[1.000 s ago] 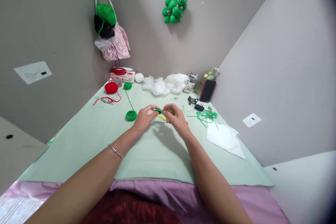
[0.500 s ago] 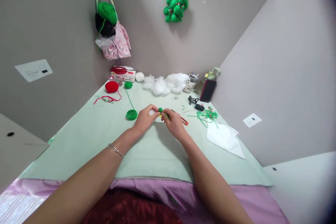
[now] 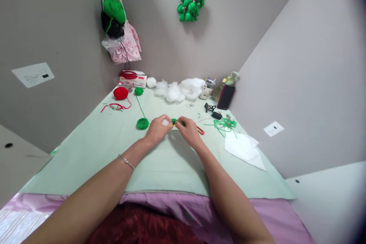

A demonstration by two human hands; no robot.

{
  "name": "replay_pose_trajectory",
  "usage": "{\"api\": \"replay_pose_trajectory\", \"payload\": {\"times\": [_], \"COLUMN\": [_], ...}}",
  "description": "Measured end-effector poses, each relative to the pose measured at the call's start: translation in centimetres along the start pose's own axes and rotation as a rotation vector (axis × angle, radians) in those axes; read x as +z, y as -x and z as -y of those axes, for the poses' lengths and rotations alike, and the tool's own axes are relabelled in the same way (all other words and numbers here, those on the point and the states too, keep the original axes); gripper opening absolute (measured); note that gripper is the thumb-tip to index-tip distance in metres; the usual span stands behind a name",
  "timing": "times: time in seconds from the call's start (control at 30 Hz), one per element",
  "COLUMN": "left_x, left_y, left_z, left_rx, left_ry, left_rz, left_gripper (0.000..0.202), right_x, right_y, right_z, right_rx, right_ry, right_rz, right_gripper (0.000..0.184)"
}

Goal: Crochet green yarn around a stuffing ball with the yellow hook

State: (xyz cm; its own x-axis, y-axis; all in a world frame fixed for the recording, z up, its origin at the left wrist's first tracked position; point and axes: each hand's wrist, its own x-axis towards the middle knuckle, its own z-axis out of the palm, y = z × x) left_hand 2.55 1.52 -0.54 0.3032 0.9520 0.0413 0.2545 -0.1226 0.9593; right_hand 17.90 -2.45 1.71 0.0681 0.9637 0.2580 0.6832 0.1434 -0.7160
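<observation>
Head view, from the left: red strands (image 3: 116,106) lie on the table (image 3: 171,167) well out to the left of the left hand and beyond it, with a red yarn ball (image 3: 121,93) just past them. Nearer that hand, though farther out than it, sits a small green yarn ball (image 3: 138,91); its thread runs to a green yarn coil (image 3: 142,123) just left of the left hand (image 3: 160,127). This hand is curled around a white tuft (image 3: 165,122), its fingertips drawn narrow at a small green piece (image 3: 174,121). The green piece is between the two hands, above the table. White stuffing (image 3: 180,89) is heaped beyond both hands. The right hand (image 3: 187,127) pinches the green piece from its own side, thumb and fingers close together. An orange tool (image 3: 200,130) pokes out just right of that hand. Farther right of it come a black fob (image 3: 216,115), tangled green scraps (image 3: 225,123) and a white sheet (image 3: 244,148).
</observation>
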Motion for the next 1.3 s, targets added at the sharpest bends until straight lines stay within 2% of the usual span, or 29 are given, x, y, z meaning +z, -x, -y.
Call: {"api": "replay_pose_trajectory", "payload": {"times": [0.1, 0.2, 0.3, 0.4, 0.53, 0.6, 0.67, 0.73, 0.83, 0.97, 1.07, 1.3], "left_x": [0.2, 0.0, -0.4, -0.3, 0.2, 0.2, -0.1, -0.6, -1.4, -1.2, -0.4, 0.0], "left_y": [0.1, 0.0, -0.1, 0.3, 0.9, 0.9, 0.5, 0.0, -0.5, -0.2, 0.2, -0.3], "left_z": [0.0, -0.1, -0.4, -0.8, -1.3, -1.3, -1.0, -0.8, -0.6, -0.8, -0.6, 0.4], "left_rx": [-0.024, -0.040, -0.032, -0.022, 0.003, 0.004, -0.006, -0.015, -0.015, -0.020, -0.005, 0.037], "left_ry": [0.114, 0.288, 0.453, 0.552, 0.598, 0.587, 0.571, 0.571, 0.593, 0.562, 0.502, 0.369], "left_rz": [0.002, -0.024, -0.056, 0.011, 0.172, 0.212, 0.198, 0.134, 0.063, 0.163, 0.207, 0.121], "left_gripper": [0.030, 0.037, 0.044, 0.047, 0.039, 0.033, 0.031, 0.034, 0.044, 0.041, 0.035, 0.022], "right_x": [-0.2, -0.4, -0.3, -0.2, -0.6, -0.9, -1.0, -1.0, -0.8, -0.7, -0.5, 0.4], "right_y": [-0.3, -0.1, 0.5, 0.8, 0.4, 0.2, 0.1, -0.1, -0.3, -0.4, -0.3, -0.3], "right_z": [-0.5, -0.4, 0.3, 0.9, 0.4, -0.1, -0.4, -0.6, -0.8, -1.2, -1.3, -1.6], "right_rx": [0.038, 0.056, 0.019, -0.019, 0.019, 0.041, 0.050, 0.058, 0.080, 0.065, 0.022, -0.051], "right_ry": [-0.016, -0.043, -0.104, -0.176, -0.215, -0.214, -0.205, -0.184, -0.119, -0.020, 0.026, 0.116], "right_rz": [0.023, 0.049, 0.188, 0.309, 0.242, 0.215, 0.209, 0.183, 0.056, -0.077, -0.064, -0.027], "right_gripper": [0.027, 0.028, 0.025, 0.024, 0.022, 0.021, 0.021, 0.023, 0.025, 0.017, 0.006, 0.019]}}
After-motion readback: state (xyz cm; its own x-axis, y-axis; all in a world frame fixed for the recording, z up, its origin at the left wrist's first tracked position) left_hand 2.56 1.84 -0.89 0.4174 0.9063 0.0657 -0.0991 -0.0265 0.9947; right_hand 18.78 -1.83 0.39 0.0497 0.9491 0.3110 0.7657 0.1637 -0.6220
